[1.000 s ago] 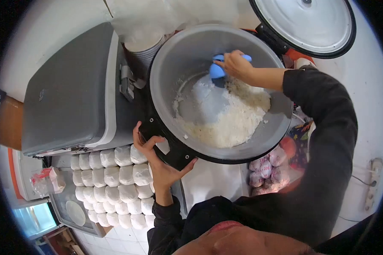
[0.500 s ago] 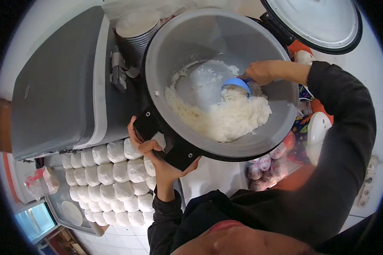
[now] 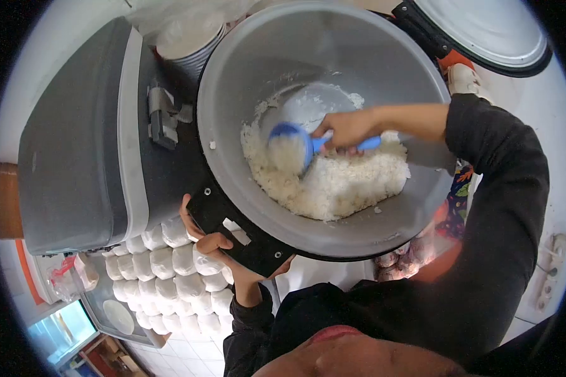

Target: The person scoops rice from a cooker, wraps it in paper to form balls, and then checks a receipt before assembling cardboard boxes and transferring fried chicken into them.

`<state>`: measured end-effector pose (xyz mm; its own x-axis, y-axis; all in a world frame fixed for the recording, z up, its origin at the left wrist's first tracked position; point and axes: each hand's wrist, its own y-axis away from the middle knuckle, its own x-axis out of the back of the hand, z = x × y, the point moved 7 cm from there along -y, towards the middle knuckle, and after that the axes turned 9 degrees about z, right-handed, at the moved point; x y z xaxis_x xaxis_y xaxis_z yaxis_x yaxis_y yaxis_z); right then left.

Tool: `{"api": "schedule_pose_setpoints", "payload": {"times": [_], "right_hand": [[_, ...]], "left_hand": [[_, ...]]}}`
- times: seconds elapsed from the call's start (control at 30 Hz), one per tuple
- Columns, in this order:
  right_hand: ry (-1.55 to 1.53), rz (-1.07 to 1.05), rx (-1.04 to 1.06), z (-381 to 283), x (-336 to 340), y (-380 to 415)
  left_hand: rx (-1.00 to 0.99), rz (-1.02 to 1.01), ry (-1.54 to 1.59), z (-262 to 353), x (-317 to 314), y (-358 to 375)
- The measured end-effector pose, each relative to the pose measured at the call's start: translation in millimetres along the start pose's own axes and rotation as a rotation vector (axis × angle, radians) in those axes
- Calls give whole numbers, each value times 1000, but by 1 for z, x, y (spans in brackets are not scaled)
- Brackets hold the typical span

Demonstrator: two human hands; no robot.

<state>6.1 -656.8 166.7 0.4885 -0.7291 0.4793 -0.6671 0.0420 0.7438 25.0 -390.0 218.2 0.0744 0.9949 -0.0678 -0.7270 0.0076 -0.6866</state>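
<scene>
A large round grey pot (image 3: pixel 233 81) holds white rice (image 3: pixel 352 182) on its floor, with grains stuck to the inner wall. Inside the pot, my right hand (image 3: pixel 349 132) grips the handle of a blue scoop (image 3: pixel 308 141), whose bowl is at the left part of the rice and has rice in it. The scoop is slightly blurred. My left hand (image 3: pixel 229 251) is wrapped round the black handle (image 3: pixel 215 220) on the pot's lower left side, thumb on top.
A grey box-shaped appliance (image 3: pixel 75 144) stands at left. White wrapped bundles (image 3: pixel 176 270) sit in rows below it. Stacked cups (image 3: pixel 192 53) are behind the pot's left rim. The round lid (image 3: pixel 484 28) is at upper right, a socket strip (image 3: pixel 550 270) at far right.
My right hand has moved left and slightly down with the scoop, from the rice's right side to its left. The pot appears larger and tilted more towards the view. My left hand keeps its hold.
</scene>
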Motion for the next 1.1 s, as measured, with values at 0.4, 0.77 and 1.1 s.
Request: {"api": "schedule_pose_setpoints", "payload": {"times": [0.4, 0.77, 1.1], "right_hand": [[463, 239, 423, -55, -36, 15], [582, 388, 425, -67, -50, 92], [677, 378, 309, -102, -48, 157]], "left_hand": [[34, -63, -13, 8, 0, 11], [139, -88, -72, 3, 8, 18], [-21, -85, -146, 16, 3, 10]]}}
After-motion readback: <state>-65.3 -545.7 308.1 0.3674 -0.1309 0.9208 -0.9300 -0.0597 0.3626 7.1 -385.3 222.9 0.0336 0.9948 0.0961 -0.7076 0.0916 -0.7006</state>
